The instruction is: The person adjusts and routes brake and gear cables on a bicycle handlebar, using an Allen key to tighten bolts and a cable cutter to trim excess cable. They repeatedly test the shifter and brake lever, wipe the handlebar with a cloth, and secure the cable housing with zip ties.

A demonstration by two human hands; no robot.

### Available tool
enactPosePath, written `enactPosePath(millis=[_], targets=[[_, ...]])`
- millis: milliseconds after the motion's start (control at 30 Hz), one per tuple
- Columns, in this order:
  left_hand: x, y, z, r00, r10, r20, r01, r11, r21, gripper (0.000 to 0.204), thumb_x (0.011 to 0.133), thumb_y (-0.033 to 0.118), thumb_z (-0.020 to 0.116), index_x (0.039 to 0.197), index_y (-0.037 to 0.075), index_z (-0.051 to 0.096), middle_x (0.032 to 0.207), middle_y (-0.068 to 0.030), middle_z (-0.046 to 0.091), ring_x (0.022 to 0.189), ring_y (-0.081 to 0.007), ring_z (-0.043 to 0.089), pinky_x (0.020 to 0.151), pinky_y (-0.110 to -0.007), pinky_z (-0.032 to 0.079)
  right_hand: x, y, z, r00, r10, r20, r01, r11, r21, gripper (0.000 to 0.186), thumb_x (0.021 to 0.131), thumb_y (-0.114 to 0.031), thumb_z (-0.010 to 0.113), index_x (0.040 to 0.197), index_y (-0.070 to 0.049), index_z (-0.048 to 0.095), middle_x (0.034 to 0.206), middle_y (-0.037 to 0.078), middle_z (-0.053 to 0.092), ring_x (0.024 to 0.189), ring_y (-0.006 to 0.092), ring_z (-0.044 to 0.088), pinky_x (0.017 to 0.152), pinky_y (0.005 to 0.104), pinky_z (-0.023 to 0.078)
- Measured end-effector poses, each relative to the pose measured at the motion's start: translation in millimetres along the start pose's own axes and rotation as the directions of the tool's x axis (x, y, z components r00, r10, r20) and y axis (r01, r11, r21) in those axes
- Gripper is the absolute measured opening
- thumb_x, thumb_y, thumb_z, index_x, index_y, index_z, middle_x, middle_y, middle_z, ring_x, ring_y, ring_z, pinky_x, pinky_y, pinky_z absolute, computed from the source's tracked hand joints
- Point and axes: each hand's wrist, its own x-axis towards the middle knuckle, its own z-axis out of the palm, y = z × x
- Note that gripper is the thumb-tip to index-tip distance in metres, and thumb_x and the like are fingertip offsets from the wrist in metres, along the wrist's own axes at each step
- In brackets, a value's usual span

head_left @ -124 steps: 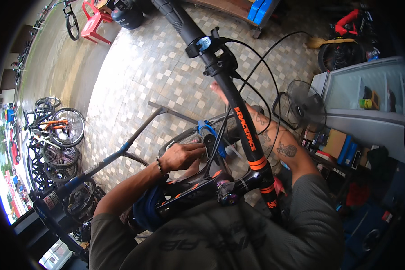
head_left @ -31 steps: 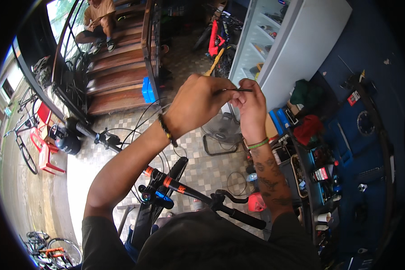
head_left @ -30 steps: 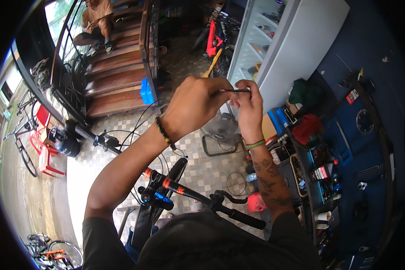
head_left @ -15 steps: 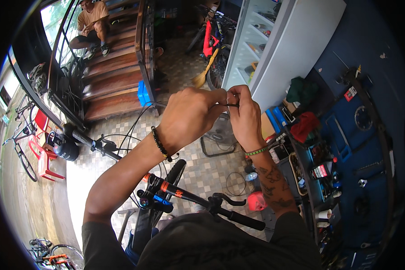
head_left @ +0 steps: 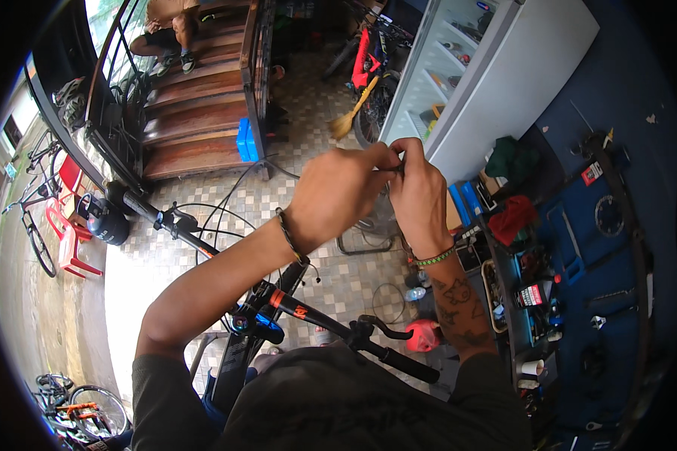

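The small dark piece [head_left: 399, 168] sits right at the fingertips, in the narrow gap where the left hand [head_left: 335, 197] and the right hand [head_left: 421, 201] meet, so neither hand is nearer to it. The left hand comes in from the lower left with its back facing up, thumb and fingers pinched at the piece; the right hand rises from the lower right, its thumb and bent fingers also closed on it. Little of the piece shows, and its long axis cannot be told for sure, though it seems to bridge the two pinches roughly sideways. What is visible looks black and thin; its ends, length and material are hidden by the fingers. Both hands are raised well apart from the bicycle handlebar [head_left: 316, 316], which slants below them from upper left to lower right, black with orange bands. Loose black cables [head_left: 220, 209] loop out to the left of the hands, and the tiled floor [head_left: 346, 282] lies beneath. Up and to the right stands a pale fridge [head_left: 515, 83].
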Motion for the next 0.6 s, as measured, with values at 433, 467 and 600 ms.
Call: enactPosePath(millis=[433, 467, 600], targets=[[-3.0, -26.7, -10.1, 0.926, -0.3, 0.23, 0.353, 0.466, -0.811, 0.014, 0.102, 0.012, 0.075, 0.097, 0.002, 0.067, 0.073, 0.0042, 0.059, 0.06, -0.0028, 0.046, 0.053, -0.022, 0.033, 8.6, -18.5, -24.6, 0.98, 0.154, -0.127, 0.015, 0.576, 0.817, 0.016, 0.107, -0.009, 0.066, 0.116, 0.004, 0.066, 0.096, 0.008, 0.07, 0.076, 0.0117, 0.07, 0.067, 0.0261, 0.058], [-3.6, -26.0, -8.9, 0.928, -0.297, 0.226, 0.35, 0.483, -0.803, 0.014, 0.103, 0.012, 0.074, 0.096, 0.003, 0.066, 0.072, 0.0042, 0.058, 0.059, -0.0029, 0.045, 0.051, -0.022, 0.031, 8.8, -19.8, -24.1, 0.984, 0.139, -0.113, 0.007, 0.6, 0.8, 0.016, 0.107, -0.01, 0.067, 0.116, 0.004, 0.067, 0.096, 0.009, 0.07, 0.077, 0.012, 0.07, 0.067, 0.0264, 0.058], [-5.7, -21.4, -9.8, 0.928, -0.277, 0.25, 0.357, 0.466, -0.81, 0.014, 0.103, 0.012, 0.074, 0.097, 0.003, 0.066, 0.07, 0.0035, 0.058, 0.059, -0.0032, 0.046, 0.051, -0.022, 0.032, 12.5, -16.7, -21.5, 0.983, 0.181, -0.021, -0.056, 0.411, 0.91, 0.024, 0.106, -0.014, 0.068, 0.12, 0.005, 0.07, 0.099, 0.01, 0.072, 0.081, 0.0133, 0.071, 0.069, 0.0296, 0.062]])
